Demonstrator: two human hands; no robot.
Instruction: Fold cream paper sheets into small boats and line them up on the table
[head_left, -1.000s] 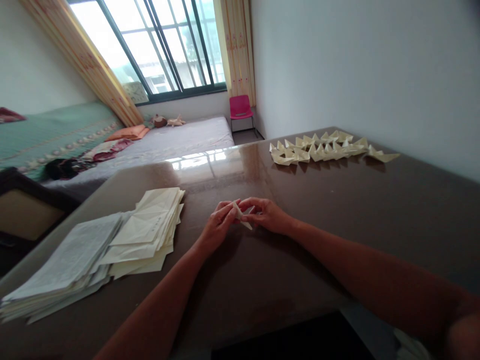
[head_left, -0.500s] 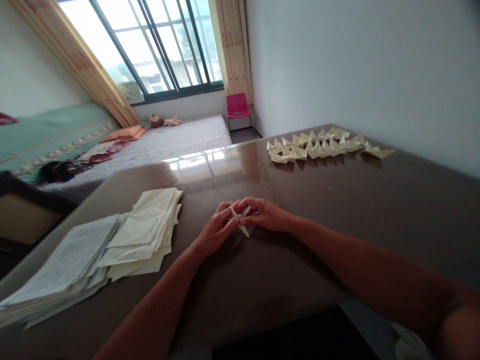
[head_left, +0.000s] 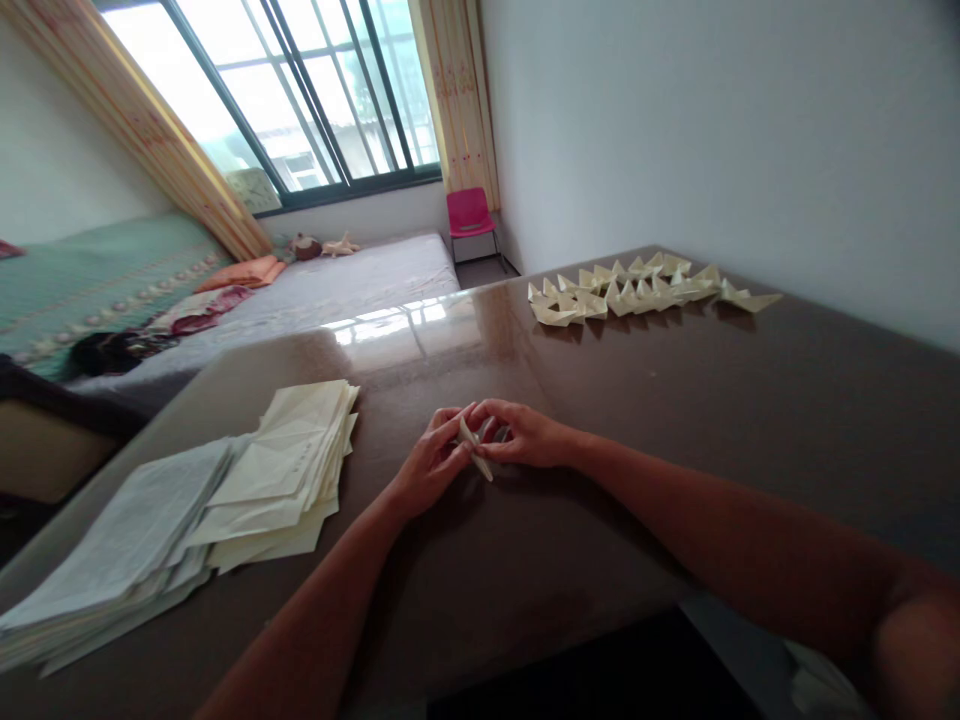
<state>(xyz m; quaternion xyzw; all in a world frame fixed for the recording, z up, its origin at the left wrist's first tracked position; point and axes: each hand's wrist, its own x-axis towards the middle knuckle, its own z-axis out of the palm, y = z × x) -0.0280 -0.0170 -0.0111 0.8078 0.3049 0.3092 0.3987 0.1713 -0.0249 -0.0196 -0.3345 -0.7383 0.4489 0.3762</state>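
A small piece of folded cream paper point(head_left: 484, 467) is pinched between my two hands, just above the brown table. My left hand point(head_left: 435, 455) grips its left side, thumb and fingers closed on it. From the right, my right hand point(head_left: 523, 433) holds the same piece with thumb and fingertips. The fingers hide much of the paper, so its full shape does not show. To the left lies a stack of cream paper sheets point(head_left: 289, 440) with crease lines, overlapping a pile of greyish printed sheets point(head_left: 139, 525).
Folded paper boats point(head_left: 637, 295) stand in rows at the table's far right, near the wall. The glossy table point(head_left: 637, 400) reflects the window. Behind it are a bed point(head_left: 375, 265) and a pink chair point(head_left: 471, 213); a dark chair point(head_left: 52, 430) stands at the left.
The folded paper has turned a little in my fingers, its lower tip now pointing more downward. Both hands stay close together on it. The whole view has shifted slightly.
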